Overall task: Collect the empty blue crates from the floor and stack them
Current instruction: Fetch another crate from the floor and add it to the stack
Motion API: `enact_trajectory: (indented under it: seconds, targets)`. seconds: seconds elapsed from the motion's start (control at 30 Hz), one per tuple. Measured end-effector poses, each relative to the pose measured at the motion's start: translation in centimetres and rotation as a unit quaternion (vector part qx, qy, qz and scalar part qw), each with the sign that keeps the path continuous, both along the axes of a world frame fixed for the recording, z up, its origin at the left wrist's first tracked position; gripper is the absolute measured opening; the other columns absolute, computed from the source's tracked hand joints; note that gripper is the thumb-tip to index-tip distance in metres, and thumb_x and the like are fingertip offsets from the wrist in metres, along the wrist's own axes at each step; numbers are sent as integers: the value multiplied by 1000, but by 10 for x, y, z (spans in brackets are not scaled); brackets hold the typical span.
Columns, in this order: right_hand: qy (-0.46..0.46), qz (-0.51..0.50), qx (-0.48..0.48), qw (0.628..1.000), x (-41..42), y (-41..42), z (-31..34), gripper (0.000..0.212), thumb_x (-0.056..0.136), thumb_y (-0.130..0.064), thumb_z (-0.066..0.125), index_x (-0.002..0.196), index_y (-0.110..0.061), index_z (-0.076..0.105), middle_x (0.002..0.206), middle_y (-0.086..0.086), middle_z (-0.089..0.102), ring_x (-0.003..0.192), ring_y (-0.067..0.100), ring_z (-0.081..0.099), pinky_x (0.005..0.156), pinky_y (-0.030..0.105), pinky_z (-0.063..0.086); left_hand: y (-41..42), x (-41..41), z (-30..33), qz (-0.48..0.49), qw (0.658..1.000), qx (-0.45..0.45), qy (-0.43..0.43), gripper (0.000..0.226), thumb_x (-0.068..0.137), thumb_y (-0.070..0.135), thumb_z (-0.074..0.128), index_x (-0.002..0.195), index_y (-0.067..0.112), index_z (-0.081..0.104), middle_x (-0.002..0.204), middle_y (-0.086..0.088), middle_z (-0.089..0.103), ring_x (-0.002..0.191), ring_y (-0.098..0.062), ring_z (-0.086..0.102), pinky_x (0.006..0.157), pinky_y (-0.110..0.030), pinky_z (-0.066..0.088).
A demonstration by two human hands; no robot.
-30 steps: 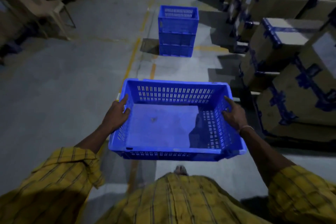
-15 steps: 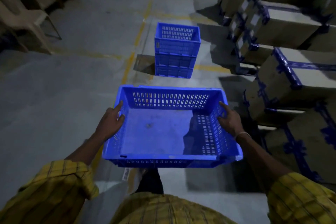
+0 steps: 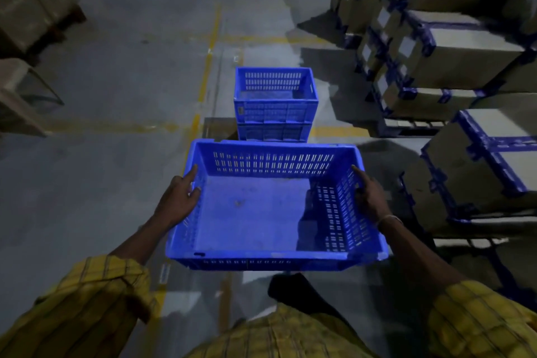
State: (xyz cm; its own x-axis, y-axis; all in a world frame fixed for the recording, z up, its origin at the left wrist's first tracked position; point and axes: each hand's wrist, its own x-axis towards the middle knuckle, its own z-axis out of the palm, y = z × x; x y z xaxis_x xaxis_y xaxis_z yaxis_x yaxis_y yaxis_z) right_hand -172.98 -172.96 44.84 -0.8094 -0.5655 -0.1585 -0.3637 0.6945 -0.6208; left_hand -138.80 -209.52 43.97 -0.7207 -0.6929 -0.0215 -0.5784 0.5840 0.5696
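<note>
Grey warehouse floor [image 3: 116,154] carries faded yellow lines [image 3: 203,81]. Taped cartons [image 3: 465,46] are stacked along its right edge. Held above the floor in front of the person is an empty blue crate [image 3: 261,212]: the left hand [image 3: 177,200] clasps its left wall, thumb hooked inside over the rim, and the right hand [image 3: 370,197] clasps the right wall, forefinger lying along the rim. Just beyond the crate's far edge, a stack of blue crates [image 3: 274,107] stands on the floor near the cartons.
</note>
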Motion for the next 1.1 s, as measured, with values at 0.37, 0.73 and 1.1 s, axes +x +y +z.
enact_trajectory:
  seconds: [0.37,0.73,1.1]
  targets:
    - [-9,2,-45,999,-222,-142,-12,88,74,-23,45,158,-30,21,125,28,60,102,44,64,84,43,49,-138,-209,-17,-10,1000,0,-8,64,97,6,49,156,18,27,96,-14,47,63,-31,54,65,-41,48]
    - [5,11,-36,999,-386,-279,3,74,85,-27,47,155,-14,25,122,27,61,100,40,64,79,34,41,-272,-370,-31,-5,1000,12,2,64,98,6,44,157,21,24,90,-15,49,53,-18,42,56,-31,31]
    - [-13,-32,-28,999,-513,-425,-54,72,87,-21,56,154,-19,28,123,22,62,100,34,64,82,31,39,-421,-516,-77,-28,996,87,-24,80,102,16,41,155,19,-18,142,-30,45,104,-43,63,77,-51,53]
